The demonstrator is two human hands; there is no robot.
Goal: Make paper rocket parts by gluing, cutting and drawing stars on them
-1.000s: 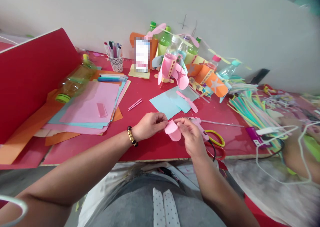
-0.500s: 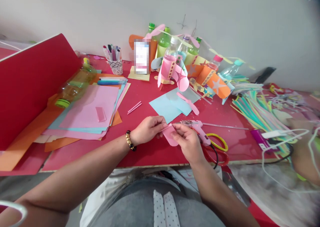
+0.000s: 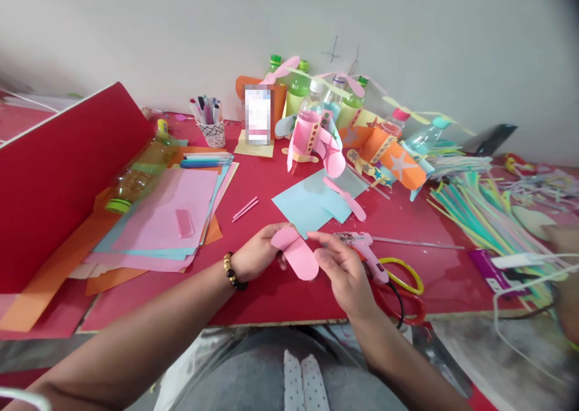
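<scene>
A pink paper cutout [image 3: 299, 259] with rounded ends is in front of me, bent across a crease into two flaps. My left hand [image 3: 260, 253], wearing a beaded bracelet, pinches it from the left near the crease. My right hand [image 3: 342, 269] is at its right edge, thumb by the paper and index finger stretched out above it, the fingers apart. Beyond my hands lie light blue paper sheets [image 3: 298, 197] with a pink paper propeller [image 3: 346, 199] on top. A pink glue gun [image 3: 371, 257] rests just right of my right hand.
Scissors [image 3: 402, 272] lie by the glue gun. Stacked coloured paper [image 3: 167, 200], a plastic bottle [image 3: 145, 167] and a cup of pens [image 3: 211, 132] are left. Decorated bottles [image 3: 310, 112] line the wall. Coloured strips [image 3: 470, 212] and a purple box [image 3: 491, 269] are right, near another person's arm.
The pink paper cutout has unfolded, showing both rounded flaps. My right hand has loosened its pinch and spread its fingers. The view has shifted slightly.
</scene>
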